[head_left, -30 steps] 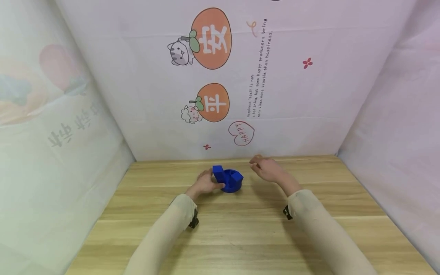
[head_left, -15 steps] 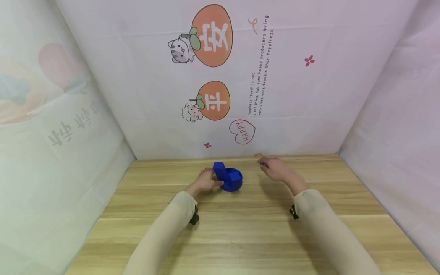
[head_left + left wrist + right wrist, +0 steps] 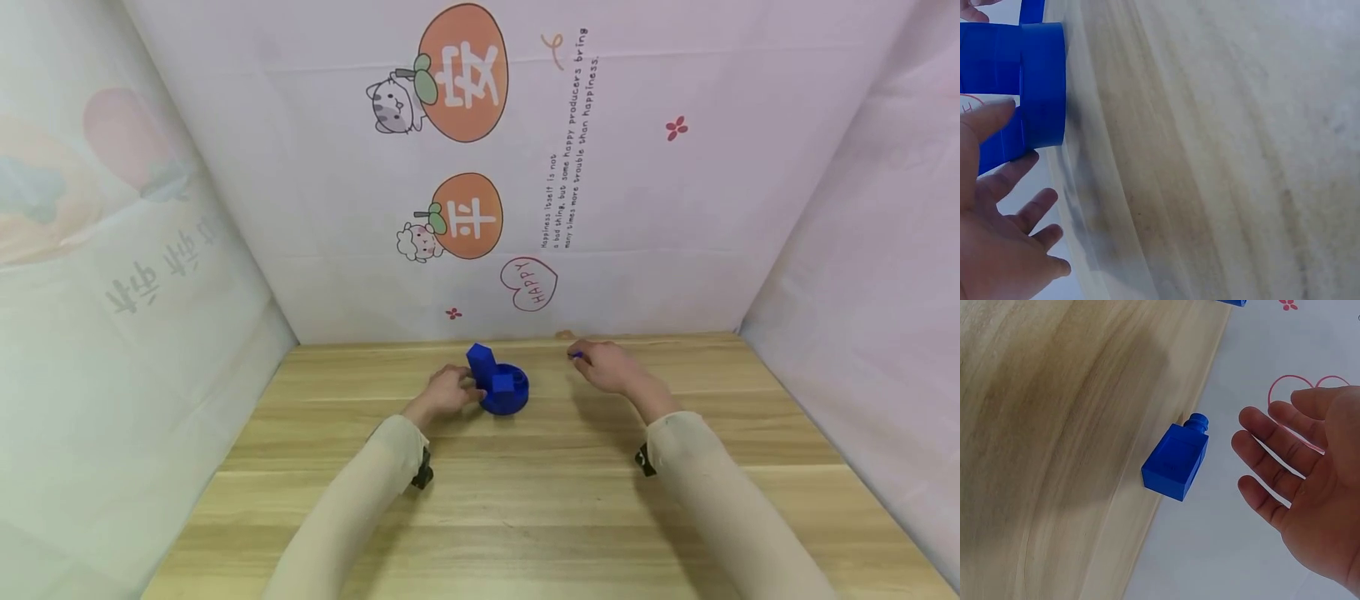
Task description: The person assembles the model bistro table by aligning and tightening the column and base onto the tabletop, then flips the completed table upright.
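Observation:
In the head view a round blue dish-like base (image 3: 517,404) stands at the back of the table. A tall square post (image 3: 482,363) and a second square-topped post (image 3: 502,383) rise from it. My left hand (image 3: 444,393) holds it at the left side. The left wrist view has the thumb against a post and a fingertip at the base's edge (image 3: 1047,87), other fingers loose. My right hand (image 3: 611,371) is farther right with fingers extended, beside a small square blue block with a ringed neck (image 3: 1172,459). That block lies on its side, apart from the fingers in the right wrist view.
A printed white cloth wall (image 3: 637,233) rises right behind the table's back edge. Similar cloth hangs at the left (image 3: 150,333) and right (image 3: 862,292). The wooden table (image 3: 517,517) stretches toward me between both arms.
The round base has turned, its left post shifting back and the other swinging round to the front. My right hand has moved slightly right, with the small blue block now showing at its fingertips.

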`<move>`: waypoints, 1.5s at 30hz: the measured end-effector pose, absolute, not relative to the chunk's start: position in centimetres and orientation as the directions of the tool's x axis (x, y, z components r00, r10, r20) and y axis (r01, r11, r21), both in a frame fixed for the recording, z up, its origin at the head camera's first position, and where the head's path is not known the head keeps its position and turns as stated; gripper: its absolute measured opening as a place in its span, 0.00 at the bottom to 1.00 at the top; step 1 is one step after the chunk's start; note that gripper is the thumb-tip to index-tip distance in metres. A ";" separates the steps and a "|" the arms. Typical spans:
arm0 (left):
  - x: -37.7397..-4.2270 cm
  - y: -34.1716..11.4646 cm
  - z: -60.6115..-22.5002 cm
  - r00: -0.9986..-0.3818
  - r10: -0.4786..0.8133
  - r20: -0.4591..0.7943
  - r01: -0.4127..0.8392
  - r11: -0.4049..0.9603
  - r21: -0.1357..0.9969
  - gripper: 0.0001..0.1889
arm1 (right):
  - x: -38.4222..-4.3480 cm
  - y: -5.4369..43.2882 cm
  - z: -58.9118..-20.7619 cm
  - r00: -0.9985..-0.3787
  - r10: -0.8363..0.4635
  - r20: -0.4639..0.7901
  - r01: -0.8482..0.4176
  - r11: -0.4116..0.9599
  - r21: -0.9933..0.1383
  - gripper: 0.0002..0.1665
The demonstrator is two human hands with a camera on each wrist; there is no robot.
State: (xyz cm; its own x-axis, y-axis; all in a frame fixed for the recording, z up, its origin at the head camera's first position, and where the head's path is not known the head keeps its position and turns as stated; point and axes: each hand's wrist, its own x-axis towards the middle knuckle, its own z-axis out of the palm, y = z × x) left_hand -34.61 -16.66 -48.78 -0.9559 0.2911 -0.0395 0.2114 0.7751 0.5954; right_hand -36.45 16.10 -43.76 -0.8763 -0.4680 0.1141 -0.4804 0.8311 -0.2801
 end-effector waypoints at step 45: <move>-34.2 -15.9 -48.2 -0.983 0.180 0.025 0.164 0.817 0.553 0.22 | -37.5 18.9 -44.4 -0.916 -0.393 0.084 -0.401 0.886 -0.230 0.21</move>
State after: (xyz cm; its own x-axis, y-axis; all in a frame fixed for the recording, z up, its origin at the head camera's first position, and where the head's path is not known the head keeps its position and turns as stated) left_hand -34.22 -15.89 -48.20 -0.9834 0.1800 0.0251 0.1637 0.8171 0.5528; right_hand -37.50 18.88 -44.39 -0.9158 -0.3926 0.0845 -0.4013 0.8865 -0.2304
